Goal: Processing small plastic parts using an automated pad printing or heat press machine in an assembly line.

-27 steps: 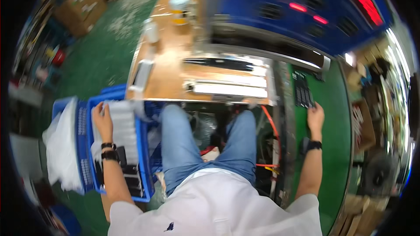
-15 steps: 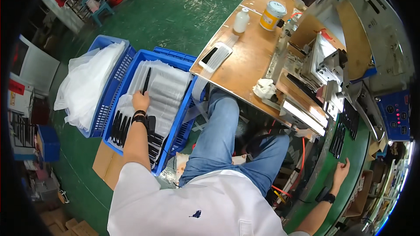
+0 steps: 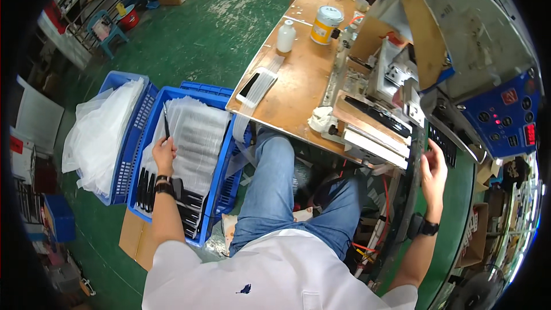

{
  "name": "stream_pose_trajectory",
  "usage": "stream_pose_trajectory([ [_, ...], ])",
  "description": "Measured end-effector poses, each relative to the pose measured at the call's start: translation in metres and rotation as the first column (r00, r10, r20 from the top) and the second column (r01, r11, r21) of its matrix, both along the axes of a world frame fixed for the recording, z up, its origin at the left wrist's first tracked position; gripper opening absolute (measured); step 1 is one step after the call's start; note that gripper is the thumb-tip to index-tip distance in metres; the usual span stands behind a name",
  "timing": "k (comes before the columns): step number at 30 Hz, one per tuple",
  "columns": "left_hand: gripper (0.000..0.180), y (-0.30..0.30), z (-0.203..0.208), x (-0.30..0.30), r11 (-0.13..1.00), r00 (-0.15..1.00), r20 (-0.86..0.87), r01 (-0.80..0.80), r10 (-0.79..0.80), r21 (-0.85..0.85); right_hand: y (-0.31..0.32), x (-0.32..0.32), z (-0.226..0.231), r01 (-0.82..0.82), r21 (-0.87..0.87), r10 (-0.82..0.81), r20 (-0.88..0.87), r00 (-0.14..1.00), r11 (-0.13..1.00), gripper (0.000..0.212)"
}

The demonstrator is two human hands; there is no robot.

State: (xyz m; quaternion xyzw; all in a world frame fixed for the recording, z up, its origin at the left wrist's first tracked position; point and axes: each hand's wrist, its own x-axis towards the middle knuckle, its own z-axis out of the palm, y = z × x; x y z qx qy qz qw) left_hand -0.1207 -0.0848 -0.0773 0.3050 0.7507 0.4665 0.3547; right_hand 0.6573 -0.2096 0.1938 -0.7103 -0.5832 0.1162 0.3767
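A long, slim black piece (image 3: 166,119) points away from me, pinched in the fingers of my left hand (image 3: 164,156). That hand is above a blue crate (image 3: 215,179) lined with clear plastic sheeting (image 3: 198,132). Several similar black pieces (image 3: 146,188) lie in rows at the crate's near end. Over the green belt (image 3: 445,206) on the right, my right hand (image 3: 434,173) has its fingers apart and holds nothing. Just past it, more black pieces (image 3: 443,146) rest on the belt. Another black piece (image 3: 376,113) lies on the machine's wooden fixture (image 3: 367,124).
A second blue crate (image 3: 138,129) with white plastic bags (image 3: 100,132) stands on the left. The wooden table (image 3: 304,80) bears a phone (image 3: 256,87), a white bottle (image 3: 286,37), a yellow-labelled can (image 3: 327,24) and a crumpled tissue (image 3: 322,119). A blue control box (image 3: 505,117) is at right.
My right hand has moved forward along the belt toward the machine, fingers spread. My left hand still holds the black piece over the crate. The whole view has shifted.
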Motion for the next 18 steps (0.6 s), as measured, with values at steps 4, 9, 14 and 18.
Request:
stream_pose_trajectory([
  [4, 0.049, -0.013, 0.056, 0.036, 0.96, 0.897, 0.43, -0.025, -0.101, 0.278, 0.035, -0.037, 0.024, -0.135, 0.011, 0.136, -0.126, 0.983, 0.991, 0.048],
  [9, 0.045, -0.015, 0.156, 0.092, 0.882, 0.728, 0.683, -0.284, -0.057, 0.376, 0.056, -0.046, 0.044, -0.186, -0.239, 0.196, 0.016, 0.981, 0.953, 0.043],
  [14, 0.037, 0.007, 0.191, 0.148, 0.877, 0.953, 0.27, -0.008, -0.139, 0.481, 0.067, -0.049, 0.05, -0.193, -0.341, 0.228, 0.067, 0.971, 0.92, 0.039],
  [18, 0.032, 0.028, 0.231, 0.22, 0.824, 0.881, 0.071, 0.405, -0.467, 0.395, 0.068, -0.052, 0.039, -0.318, -0.075, 0.326, 0.134, 0.936, 0.945, 0.035],
])
